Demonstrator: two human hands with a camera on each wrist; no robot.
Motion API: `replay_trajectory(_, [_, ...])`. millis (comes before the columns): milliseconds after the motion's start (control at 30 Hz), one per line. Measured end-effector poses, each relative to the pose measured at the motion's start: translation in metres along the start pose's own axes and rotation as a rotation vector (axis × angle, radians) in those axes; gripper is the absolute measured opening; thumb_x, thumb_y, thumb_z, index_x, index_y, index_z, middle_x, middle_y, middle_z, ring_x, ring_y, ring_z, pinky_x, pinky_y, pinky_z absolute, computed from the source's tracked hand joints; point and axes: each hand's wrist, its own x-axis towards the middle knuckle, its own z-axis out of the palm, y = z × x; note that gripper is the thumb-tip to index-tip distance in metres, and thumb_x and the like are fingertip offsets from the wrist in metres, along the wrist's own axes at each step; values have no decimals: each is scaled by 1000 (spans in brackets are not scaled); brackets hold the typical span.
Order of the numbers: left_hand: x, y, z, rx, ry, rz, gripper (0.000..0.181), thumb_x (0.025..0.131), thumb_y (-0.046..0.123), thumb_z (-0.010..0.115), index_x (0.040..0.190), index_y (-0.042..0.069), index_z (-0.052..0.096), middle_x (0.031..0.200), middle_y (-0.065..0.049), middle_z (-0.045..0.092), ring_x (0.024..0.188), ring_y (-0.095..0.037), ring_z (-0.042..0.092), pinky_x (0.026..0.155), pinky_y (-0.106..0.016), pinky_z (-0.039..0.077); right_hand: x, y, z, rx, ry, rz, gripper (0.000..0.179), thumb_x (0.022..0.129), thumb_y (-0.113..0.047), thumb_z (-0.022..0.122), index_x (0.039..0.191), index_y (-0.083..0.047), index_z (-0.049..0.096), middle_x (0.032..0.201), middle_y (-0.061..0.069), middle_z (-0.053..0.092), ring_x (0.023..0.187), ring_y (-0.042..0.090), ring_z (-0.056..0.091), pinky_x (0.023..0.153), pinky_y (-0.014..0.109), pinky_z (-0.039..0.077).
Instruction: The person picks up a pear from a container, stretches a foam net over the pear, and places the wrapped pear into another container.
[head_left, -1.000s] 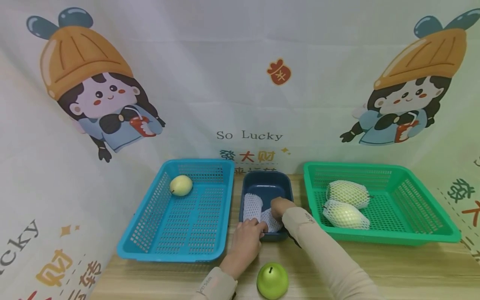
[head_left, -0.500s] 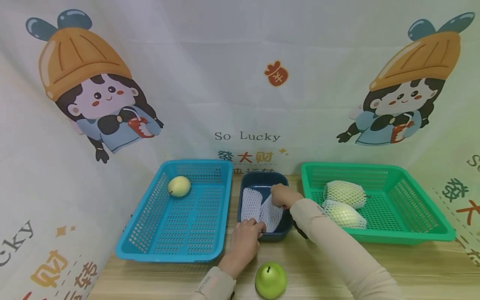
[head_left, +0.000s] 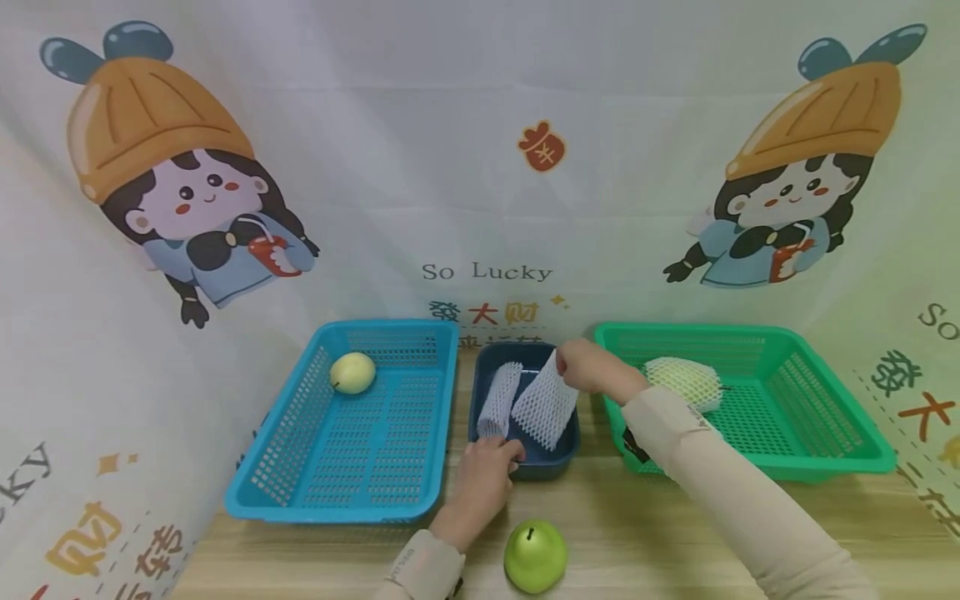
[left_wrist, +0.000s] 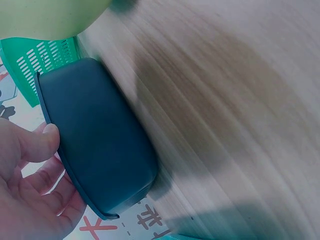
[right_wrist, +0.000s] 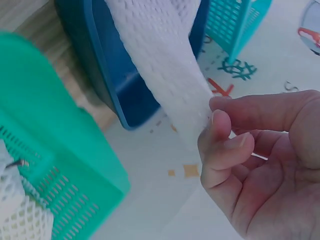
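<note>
My right hand (head_left: 592, 369) pinches the top corner of a white foam fruit net (head_left: 549, 404) between thumb and fingertips. The net hangs slanted, its lower part inside the dark blue bin (head_left: 546, 468). In the right wrist view this foam net (right_wrist: 165, 80) stretches from the fingertips back over the bin. My left hand (head_left: 483, 483) grips the bin's near rim; in the left wrist view the thumb lies on the outer wall and the other fingers go behind the rim. A second foam net (head_left: 500, 400) leans in the bin's left side, just beyond the left fingers.
A green pear (head_left: 536, 557) stands on the wooden table in front of the bin. To the left, a blue basket (head_left: 337, 510) holds one pale yellow pear (head_left: 352, 372). On the right, a green basket (head_left: 840, 467) holds net-wrapped fruit (head_left: 684, 382), partly behind the right sleeve.
My right hand has risen and moved away and to the right, drawing the foam net up from the bin's near end. The left hand stays at the near rim.
</note>
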Motion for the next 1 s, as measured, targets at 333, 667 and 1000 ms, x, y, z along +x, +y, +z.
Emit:
replay_trajectory(333, [0, -2, 0, -28, 2, 10, 9, 79, 11, 69, 84, 19, 65, 81, 2, 62, 73, -18, 55, 65, -30, 42, -41, 15, -6, 66, 193, -160, 17, 78, 9, 48, 85, -3, 58, 76, 7, 53, 68, 18, 43, 60, 27, 36])
replay_trajectory(667, [-1, -5, -3, -61, -2, 26, 6, 80, 14, 70, 86, 15, 68, 84, -1, 63, 77, -20, 58, 69, -35, 47, -99, 19, 4, 278, 274, -220, 7, 88, 0, 56, 93, -4, 59, 82, 5, 58, 60, 13, 43, 56, 25, 40])
replay_trajectory(1000, [-10, 0, -18, -246, -2, 27, 20, 85, 11, 63, 104, 9, 65, 97, -4, 65, 87, -19, 60, 74, -32, 51, -136, 25, 32, 661, 178, -242, 12, 89, -7, 57, 100, -1, 56, 71, 2, 52, 56, 8, 45, 48, 24, 41])
